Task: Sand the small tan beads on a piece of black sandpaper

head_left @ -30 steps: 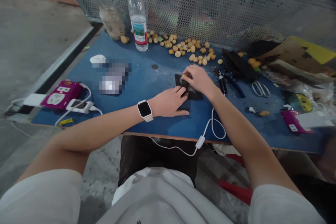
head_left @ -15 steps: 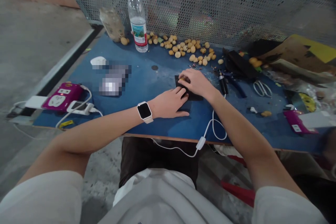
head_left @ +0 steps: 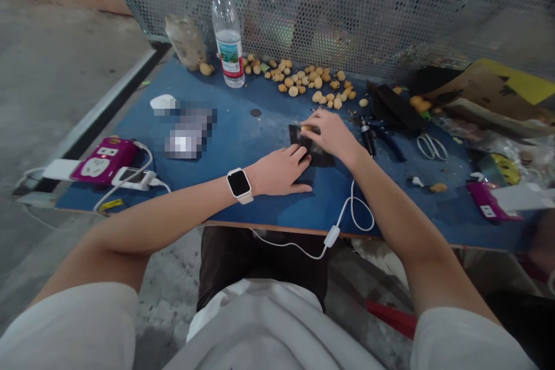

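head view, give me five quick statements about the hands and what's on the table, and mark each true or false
1. The left hand rests its fingers on the black sheet. True.
2. The watch is on the right wrist. False: the watch is on the left wrist.
3. The right hand holds a small yellowish piece. True.
4. The bottle lies on its side. False: the bottle stands upright.
5. The round pieces are in a bowl. False: the round pieces lie loose on the blue table.
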Action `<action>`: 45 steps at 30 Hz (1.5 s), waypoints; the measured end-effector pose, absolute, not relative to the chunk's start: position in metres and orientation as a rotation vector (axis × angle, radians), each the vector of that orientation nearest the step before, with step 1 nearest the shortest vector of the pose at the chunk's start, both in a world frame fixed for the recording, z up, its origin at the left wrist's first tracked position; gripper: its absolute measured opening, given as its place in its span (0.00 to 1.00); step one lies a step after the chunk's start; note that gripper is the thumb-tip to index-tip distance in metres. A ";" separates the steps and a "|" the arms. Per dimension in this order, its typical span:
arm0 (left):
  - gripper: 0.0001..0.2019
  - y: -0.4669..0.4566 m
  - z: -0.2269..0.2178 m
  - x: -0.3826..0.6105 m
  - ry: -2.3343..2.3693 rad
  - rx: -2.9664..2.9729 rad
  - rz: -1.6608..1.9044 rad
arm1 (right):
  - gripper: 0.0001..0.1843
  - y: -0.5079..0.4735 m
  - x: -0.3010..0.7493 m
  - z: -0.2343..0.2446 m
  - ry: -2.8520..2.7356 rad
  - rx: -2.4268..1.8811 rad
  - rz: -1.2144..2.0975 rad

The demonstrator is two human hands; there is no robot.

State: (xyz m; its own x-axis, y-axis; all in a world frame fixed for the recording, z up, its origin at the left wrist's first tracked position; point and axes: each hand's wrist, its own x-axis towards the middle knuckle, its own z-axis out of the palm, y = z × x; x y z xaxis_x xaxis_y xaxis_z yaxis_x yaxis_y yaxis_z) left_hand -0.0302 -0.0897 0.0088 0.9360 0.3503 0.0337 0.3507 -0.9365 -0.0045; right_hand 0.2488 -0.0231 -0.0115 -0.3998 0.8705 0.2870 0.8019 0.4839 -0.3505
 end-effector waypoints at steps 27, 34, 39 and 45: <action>0.44 -0.087 0.006 -0.031 -0.591 -3.098 -0.083 | 0.10 -0.021 0.235 -0.008 -2.292 -1.343 0.334; 0.44 -0.089 0.012 -0.029 -0.592 -3.097 -0.028 | 0.11 -0.023 0.229 -0.011 -2.240 -1.369 0.334; 0.45 -0.089 0.015 -0.029 -0.606 -3.110 0.024 | 0.09 -0.024 0.233 -0.009 -2.225 -1.410 0.372; 0.45 -0.093 0.010 -0.028 -0.612 -3.104 -0.062 | 0.13 -0.018 0.231 -0.018 -2.192 -1.360 0.335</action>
State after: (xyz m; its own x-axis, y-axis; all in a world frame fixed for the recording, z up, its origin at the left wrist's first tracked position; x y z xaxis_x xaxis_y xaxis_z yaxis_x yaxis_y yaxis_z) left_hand -0.0279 -0.0933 0.0098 0.9244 0.3799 0.0344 0.3790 -0.9249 0.0296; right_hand 0.2313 -0.0175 -0.0175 -0.3498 0.8846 0.3085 0.7523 0.4615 -0.4702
